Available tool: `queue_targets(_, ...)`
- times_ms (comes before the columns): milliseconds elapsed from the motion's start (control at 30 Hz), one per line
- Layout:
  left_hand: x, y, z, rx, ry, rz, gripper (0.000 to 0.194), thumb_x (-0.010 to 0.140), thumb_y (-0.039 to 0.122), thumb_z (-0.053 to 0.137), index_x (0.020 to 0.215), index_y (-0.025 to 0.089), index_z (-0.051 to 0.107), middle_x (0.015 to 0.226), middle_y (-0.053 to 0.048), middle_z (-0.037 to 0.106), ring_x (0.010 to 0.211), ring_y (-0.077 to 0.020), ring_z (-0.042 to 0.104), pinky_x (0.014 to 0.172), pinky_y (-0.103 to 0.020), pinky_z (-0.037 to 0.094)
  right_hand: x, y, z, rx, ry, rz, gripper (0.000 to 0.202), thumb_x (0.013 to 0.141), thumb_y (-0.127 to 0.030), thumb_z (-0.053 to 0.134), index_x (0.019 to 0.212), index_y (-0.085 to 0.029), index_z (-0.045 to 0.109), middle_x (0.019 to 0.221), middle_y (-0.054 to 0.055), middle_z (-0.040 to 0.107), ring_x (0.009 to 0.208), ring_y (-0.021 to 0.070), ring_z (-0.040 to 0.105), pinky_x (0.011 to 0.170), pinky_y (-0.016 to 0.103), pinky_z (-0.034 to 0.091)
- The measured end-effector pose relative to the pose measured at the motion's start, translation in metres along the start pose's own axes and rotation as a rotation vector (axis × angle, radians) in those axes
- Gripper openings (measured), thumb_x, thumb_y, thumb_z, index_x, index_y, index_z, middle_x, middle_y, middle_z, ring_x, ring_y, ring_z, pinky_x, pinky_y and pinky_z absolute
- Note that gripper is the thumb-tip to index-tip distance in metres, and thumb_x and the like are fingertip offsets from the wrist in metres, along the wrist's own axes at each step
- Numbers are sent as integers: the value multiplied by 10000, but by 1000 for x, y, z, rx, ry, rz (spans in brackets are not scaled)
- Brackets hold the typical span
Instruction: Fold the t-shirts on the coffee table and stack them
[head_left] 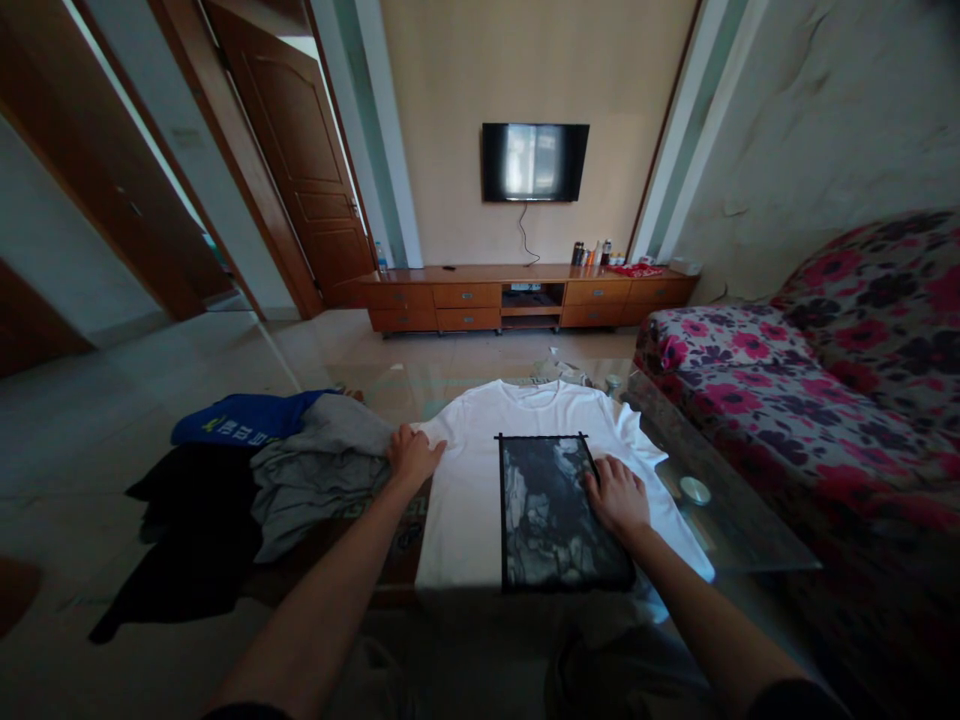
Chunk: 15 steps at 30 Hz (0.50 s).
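Observation:
A white T-shirt with a dark, black-edged picture print lies spread on the glass table, its neckline away from me. My left hand is at its left sleeve, fingers bent over the cloth and thumb out to the side; the cloth under the fingers is hidden. On the right edge of the print rests my right hand, fingers stretched forward and lying on the fabric. The shirt's right sleeve is loose and wrinkled.
Left of the shirt lies a heap of clothes: grey, black and blue. The glass table reaches toward a flowered sofa on the right. Ahead stand a wooden TV cabinet and a wall television.

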<state>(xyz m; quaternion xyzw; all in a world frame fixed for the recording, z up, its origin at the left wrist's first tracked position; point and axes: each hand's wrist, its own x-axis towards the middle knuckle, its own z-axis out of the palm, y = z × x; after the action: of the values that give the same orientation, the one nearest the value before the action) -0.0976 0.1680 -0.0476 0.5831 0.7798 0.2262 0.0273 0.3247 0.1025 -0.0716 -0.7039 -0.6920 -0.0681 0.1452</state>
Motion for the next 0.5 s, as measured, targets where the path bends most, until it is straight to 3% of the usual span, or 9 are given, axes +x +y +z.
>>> queue_targets(200,11,-5,0,1,-109,-149,219,815,355,624,797,175,746,940,-155,735,1060,-334,644,928,-391,468,1,-1,-2,-6,-36,29,419,1026,-447,362,1333,-229,545,1443,126,511,1303,275,457,1074,416,319)
queue_targets(300,11,-10,-5,-22,-103,-208,241,823,356,596,785,166,739,917,-168,750,1044,-335,672,892,-366,484,1,-1,-2,-2,-45,37,427,1023,-445,366,1343,-221,538,1442,132,510,1305,279,454,1075,421,319)
queue_targets(500,3,-13,-12,-151,-133,-274,140,669,263,697,759,158,716,815,-178,738,992,-377,696,822,-386,504,-1,-2,-4,-7,-42,35,419,1024,-435,363,1337,-223,541,1434,128,517,1297,274,462,1078,414,316)
